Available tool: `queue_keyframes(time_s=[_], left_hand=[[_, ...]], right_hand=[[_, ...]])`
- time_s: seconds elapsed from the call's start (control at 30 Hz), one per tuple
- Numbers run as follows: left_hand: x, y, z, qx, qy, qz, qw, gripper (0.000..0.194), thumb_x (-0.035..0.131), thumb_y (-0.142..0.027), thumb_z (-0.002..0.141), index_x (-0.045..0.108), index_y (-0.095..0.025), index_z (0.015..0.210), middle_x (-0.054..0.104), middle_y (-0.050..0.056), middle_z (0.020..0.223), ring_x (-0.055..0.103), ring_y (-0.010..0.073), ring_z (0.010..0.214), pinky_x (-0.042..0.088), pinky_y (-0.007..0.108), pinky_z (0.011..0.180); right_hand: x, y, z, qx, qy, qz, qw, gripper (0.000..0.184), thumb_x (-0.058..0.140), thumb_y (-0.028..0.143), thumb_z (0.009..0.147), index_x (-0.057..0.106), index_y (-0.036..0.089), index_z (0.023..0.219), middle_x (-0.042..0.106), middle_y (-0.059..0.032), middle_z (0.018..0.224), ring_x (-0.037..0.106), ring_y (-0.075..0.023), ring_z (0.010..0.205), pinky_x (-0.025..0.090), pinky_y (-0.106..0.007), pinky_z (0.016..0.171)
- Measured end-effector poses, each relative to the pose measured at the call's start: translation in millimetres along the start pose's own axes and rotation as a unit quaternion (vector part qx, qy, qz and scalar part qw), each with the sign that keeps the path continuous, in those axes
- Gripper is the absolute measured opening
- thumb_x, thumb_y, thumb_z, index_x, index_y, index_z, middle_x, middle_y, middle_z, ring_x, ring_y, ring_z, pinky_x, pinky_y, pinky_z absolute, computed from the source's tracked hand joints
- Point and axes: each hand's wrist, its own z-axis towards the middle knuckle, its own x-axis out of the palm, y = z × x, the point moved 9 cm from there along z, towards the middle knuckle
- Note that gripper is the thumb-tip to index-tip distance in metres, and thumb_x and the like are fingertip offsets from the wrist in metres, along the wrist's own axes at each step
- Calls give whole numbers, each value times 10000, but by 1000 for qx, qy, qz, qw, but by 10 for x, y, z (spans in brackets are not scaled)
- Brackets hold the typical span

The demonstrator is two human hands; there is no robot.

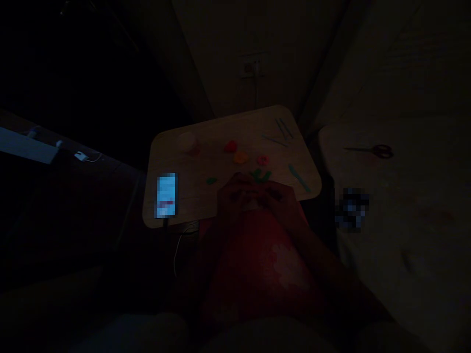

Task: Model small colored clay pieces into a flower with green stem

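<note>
The light is very dim. Both of my hands meet at the front edge of a small wooden table [198,196]. My left hand [234,193] has its fingers curled inward, and my right hand [279,198] is bent toward it with fingertips close together. Whatever they pinch is too dark and hidden to name. Just beyond the fingers lie curved green pieces [262,176] that look like modelling clay. A small green lump [211,181] is left of my left hand. Farther back sit a red lump [231,146], an orange lump [241,157] and a pinkish-red round piece [262,160].
A lit phone [167,195] stands at the table's left. Thin sticks [283,128] and a green knife-like tool [299,177] lie to the right. A pale round object [187,141] is at back left. Scissors [371,150] rest on the pale surface at right.
</note>
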Motion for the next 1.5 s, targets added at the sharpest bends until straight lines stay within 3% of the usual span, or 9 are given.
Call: queue_keyframes(time_s=[0.33, 0.53, 0.7, 0.87, 1.0, 1.13, 1.23, 1.5], left_hand=[[-56, 9, 25, 2, -33, 4, 999, 326, 854, -511, 820, 784, -212, 712, 703, 42, 797, 660, 185, 793, 541, 323, 745], [-75, -47, 29, 39, -44, -26, 998, 334, 888, -475, 801, 735, -213, 660, 694, 23, 757, 652, 165, 761, 528, 318, 741], [-84, -21, 25, 25, -47, -38, 998, 313, 891, -461, 803, 751, -221, 658, 716, 29, 783, 671, 164, 773, 543, 324, 747], [-51, -8, 8, 17, -26, -30, 999, 232, 867, -449, 835, 812, -247, 735, 741, 43, 832, 685, 177, 809, 542, 322, 736], [-54, 27, -17, 6, -22, -14, 1000, 252, 803, -502, 886, 840, -269, 800, 748, 55, 884, 692, 209, 894, 561, 381, 853], [10, 71, -20, -17, 19, -6, 1000, 276, 765, -548, 904, 867, -291, 906, 732, 81, 997, 686, 243, 1011, 562, 417, 927], [40, 81, -17, -22, 34, -8, 999, 289, 768, -564, 894, 871, -296, 923, 713, 91, 1032, 675, 257, 1053, 559, 436, 955], [82, 98, -39, -11, 71, -24, 997, 266, 743, -535, 924, 865, -311, 998, 699, 97, 1088, 661, 268, 1099, 556, 459, 967]], right_hand=[[26, -22, 14, 14, 8, 22, 1000, 283, 881, 457, 710, 746, 220, 788, 709, 5, 692, 591, -117, 561, 491, -241, 521], [9, 27, -4, -9, 17, -8, 1000, 255, 874, 429, 738, 738, 216, 775, 702, 3, 686, 611, -122, 580, 499, -237, 533], [10, -15, 6, -17, 16, -37, 999, 238, 871, 417, 735, 757, 215, 790, 742, -15, 742, 656, -137, 627, 522, -245, 569], [-44, -22, 16, -23, -2, -46, 999, 251, 865, 432, 752, 743, 214, 786, 707, -4, 710, 626, -130, 606, 493, -241, 552], [-45, 20, 7, -29, 2, -29, 999, 262, 876, 420, 738, 711, 228, 805, 715, -9, 774, 630, -139, 664, 496, -245, 576], [-12, -37, 14, -4, 6, 7, 1000, 310, 873, 451, 724, 721, 239, 891, 721, -3, 762, 613, -138, 632, 503, -254, 564], [-2, -93, 26, 19, 6, 28, 999, 286, 870, 442, 724, 737, 223, 851, 680, 19, 668, 546, -110, 548, 446, -238, 509], [-18, -168, 33, 55, 17, 48, 997, 257, 869, 412, 713, 760, 201, 812, 651, 22, 647, 487, -94, 532, 383, -234, 500]])
